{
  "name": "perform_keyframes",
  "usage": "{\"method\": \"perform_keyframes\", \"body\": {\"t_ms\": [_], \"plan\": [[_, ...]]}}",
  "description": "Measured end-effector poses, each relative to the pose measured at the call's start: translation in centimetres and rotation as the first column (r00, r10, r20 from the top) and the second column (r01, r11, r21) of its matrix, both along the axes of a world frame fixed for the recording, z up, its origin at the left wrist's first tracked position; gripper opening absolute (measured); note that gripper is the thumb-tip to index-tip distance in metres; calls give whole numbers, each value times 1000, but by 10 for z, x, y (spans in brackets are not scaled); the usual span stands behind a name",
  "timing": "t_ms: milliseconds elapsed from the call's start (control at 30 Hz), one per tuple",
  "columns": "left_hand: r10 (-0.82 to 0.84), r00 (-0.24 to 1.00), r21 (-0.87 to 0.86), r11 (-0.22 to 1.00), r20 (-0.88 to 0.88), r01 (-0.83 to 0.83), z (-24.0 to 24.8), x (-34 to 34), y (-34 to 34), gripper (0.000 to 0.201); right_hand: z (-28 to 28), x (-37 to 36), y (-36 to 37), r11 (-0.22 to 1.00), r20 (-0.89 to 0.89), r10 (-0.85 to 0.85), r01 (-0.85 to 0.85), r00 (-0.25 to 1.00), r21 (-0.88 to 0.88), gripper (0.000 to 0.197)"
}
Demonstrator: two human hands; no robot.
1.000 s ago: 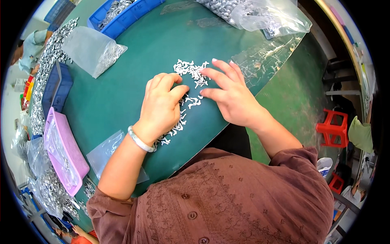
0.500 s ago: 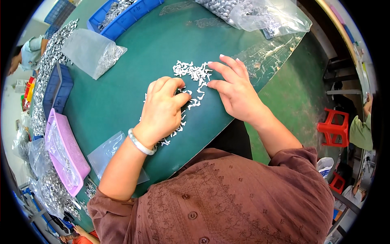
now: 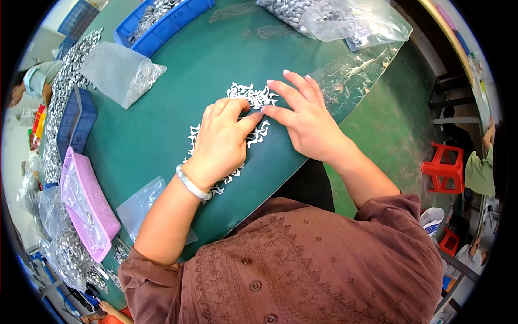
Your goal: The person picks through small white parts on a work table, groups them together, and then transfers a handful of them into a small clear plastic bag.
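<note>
Small whitish, curved metal pieces [image 3: 253, 96] lie in a loose pile on the green table [image 3: 178, 102]. More of them trail toward me, beside and partly under my left hand. My left hand [image 3: 220, 132], with a pale bangle [image 3: 191, 183] at the wrist, is closed over the pieces with bent fingers. Its thumb points right, and what its fingertips hold, if anything, is hidden. My right hand [image 3: 310, 116] is open, fingers stretched and spread, at the pile's right side. The two thumb tips are close together at the pile's near edge.
Far left are a translucent bag [image 3: 120, 75], blue bins [image 3: 77, 116] and a long heap of metal parts [image 3: 67, 81]. A purple basket [image 3: 89, 205] and flat clear bag [image 3: 143, 202] lie nearer. A large bag of parts [image 3: 329, 19] sits at the far edge; a red stool [image 3: 445, 168] stands right.
My left hand has shifted slightly right and up, its thumb reaching the right thumb. My right hand has moved a little left. Pieces near the thumbs have shifted.
</note>
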State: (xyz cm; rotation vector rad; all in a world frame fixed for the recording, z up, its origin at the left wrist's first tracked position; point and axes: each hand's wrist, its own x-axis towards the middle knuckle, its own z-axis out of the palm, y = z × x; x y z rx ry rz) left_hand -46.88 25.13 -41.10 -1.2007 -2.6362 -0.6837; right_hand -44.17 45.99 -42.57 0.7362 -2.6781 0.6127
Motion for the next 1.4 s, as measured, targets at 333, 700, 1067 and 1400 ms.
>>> {"method": "perform_keyframes", "body": {"t_ms": [333, 700, 1067, 1400], "plan": [[-4, 1000, 33, 999, -6, 4, 1, 2, -2, 39, -1, 0, 8, 998, 46, 47, -45, 998, -45, 31], [22, 1000, 54, 998, 8, -22, 0, 1, 3, 38, 1, 0, 10, 995, 49, 77, -74, 996, -65, 30], [44, 998, 93, 995, -45, -40, 1, -3, -1, 33, 2, -8, 12, 996, -31, 51, -53, 998, -78, 22], [183, 982, 128, 976, -39, -177, -3, -18, 13, 28, -4, -28, -4, 998, -60, 18, -22, 998, -59, 13]]}}
